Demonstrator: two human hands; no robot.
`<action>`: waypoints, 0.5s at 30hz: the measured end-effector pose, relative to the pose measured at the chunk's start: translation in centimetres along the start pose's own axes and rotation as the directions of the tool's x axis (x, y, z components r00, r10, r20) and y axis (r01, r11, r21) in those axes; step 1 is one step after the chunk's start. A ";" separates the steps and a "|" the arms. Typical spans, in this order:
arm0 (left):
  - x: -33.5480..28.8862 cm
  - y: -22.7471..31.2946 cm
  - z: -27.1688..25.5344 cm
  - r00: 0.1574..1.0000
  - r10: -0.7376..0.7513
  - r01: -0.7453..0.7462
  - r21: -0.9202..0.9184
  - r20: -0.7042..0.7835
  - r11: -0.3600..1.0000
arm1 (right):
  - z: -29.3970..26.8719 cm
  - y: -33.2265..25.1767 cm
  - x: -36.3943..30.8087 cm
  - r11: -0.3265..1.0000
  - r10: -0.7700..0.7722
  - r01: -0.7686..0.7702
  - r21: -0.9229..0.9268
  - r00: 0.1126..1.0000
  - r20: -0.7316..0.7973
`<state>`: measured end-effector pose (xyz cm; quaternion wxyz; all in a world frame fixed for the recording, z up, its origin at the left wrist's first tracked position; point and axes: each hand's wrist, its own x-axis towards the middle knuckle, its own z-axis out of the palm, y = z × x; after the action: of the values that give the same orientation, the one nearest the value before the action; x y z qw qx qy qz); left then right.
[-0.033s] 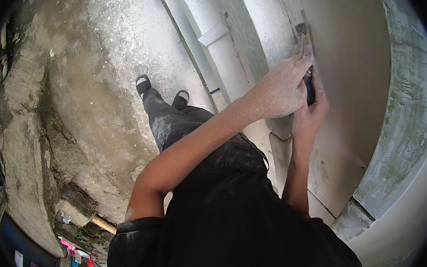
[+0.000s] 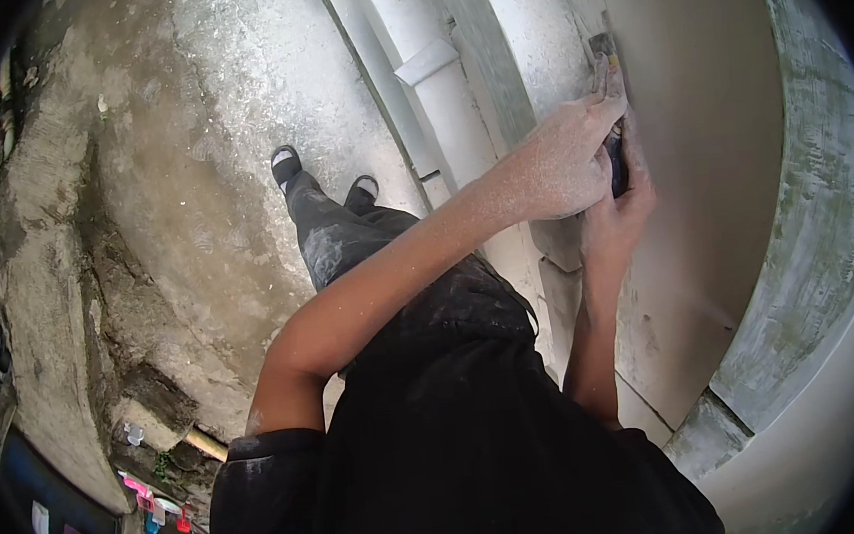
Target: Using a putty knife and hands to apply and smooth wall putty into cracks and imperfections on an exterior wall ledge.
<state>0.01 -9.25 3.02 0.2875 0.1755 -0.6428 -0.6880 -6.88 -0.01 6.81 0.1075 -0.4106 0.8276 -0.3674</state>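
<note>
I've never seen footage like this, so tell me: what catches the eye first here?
Two dust-whitened hands, the left hand over the right hand, press a dark tool against a pale plastered wall panel at upper right. Below lies a rough concrete floor, with the person's sandalled feet at centre and white pipes beside the wall.

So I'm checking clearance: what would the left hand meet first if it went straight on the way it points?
Probably the tool, which the left hand already touches, then the wall.

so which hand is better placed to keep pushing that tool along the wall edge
Probably the left hand: it lies on top of the dark tool, its fingers reaching the tip at the plastered wall. The right hand sits underneath, gripping lower and mostly covered.
</note>
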 end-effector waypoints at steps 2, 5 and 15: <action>-1.0 -0.7 0.5 0.999 0.029 -0.028 0.022 -0.039 0.999 | 0.0 0.6 -0.5 0.999 0.003 -0.006 0.047 0.999 0.054; -1.0 -0.5 2.1 0.973 0.163 -0.165 0.002 -0.163 0.986 | -0.2 0.8 -0.6 0.999 -0.041 0.042 0.023 0.999 -0.027; 0.5 -0.3 -0.5 0.993 0.067 -0.057 0.097 -0.099 0.994 | 0.5 -0.2 2.0 1.000 -0.003 0.003 0.001 0.997 0.072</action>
<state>-0.15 -9.98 2.77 0.3327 0.2038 -0.6639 -0.6379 -7.81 -1.93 6.83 0.1367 -0.4246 0.8224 -0.3530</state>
